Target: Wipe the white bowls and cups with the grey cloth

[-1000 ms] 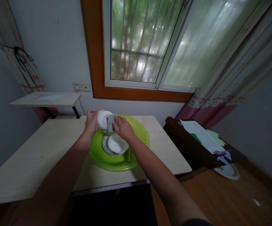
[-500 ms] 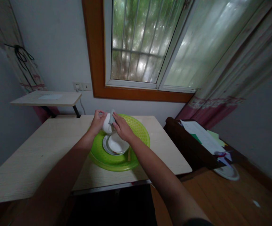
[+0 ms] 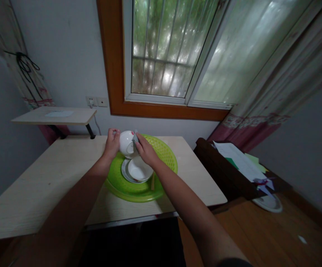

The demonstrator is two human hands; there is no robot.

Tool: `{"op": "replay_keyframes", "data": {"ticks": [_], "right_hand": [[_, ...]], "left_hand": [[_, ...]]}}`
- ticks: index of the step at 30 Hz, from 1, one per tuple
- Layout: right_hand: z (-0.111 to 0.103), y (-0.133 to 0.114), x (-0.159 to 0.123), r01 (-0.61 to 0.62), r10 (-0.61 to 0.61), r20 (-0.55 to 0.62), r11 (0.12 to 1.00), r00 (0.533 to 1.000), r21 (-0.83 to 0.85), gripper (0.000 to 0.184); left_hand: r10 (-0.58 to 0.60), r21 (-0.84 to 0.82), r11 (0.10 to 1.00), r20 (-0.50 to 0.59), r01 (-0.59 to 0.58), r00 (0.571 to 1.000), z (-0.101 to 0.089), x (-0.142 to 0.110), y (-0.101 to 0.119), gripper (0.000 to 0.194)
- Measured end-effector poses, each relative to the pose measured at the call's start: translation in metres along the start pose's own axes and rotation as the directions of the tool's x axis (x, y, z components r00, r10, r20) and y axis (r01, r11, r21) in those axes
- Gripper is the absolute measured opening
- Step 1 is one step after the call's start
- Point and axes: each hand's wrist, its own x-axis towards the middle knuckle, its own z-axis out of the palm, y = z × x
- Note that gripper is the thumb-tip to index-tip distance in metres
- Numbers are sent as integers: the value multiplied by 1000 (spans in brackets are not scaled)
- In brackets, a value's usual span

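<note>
White bowl (image 3: 126, 142), tilted, is held at its edge by our left hand (image 3: 112, 144); our right hand (image 3: 146, 150) pinches the grey pad (image 3: 135, 138) against it, right of that grip. Compared with half a second ago, we show more of the bowl's outside, and the pad stands nearly edge-on. Below our grip, the second bowl (image 3: 140, 168) remains unmoved in the tray (image 3: 166, 152).

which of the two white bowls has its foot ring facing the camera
The white bowl held up by the left hand; its outside and foot ring show. The other bowl sits upright on a plate in the green basket, its inside showing.
</note>
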Motion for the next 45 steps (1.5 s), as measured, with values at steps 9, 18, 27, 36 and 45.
{"op": "replay_keyframes", "data": {"ticks": [9, 18, 27, 36, 45], "right_hand": [[0, 1, -3, -44, 44, 17, 998, 999, 41, 60], [-4, -32, -5, 292, -248, 193, 924, 949, -247, 59], [-4, -28, -3, 233, -215, 117, 956, 970, -179, 56], [-1, 5, -1, -126, 120, 40, 973, 992, 194, 64], [10, 11, 1, -127, 126, 22, 940, 992, 317, 86]], "left_hand": [[44, -7, 999, 51, -43, 998, 3, -4, 4, 35], [83, 52, 995, 48, -85, 995, 2, -5, 4, 37], [67, -14, 998, -35, -67, 997, 1, -3, 7, 40], [11, -124, 992, -70, -20, 997, 0, -1, 5, 42], [33, -176, 983, -80, -47, 996, -2, 3, 8, 47]]}}
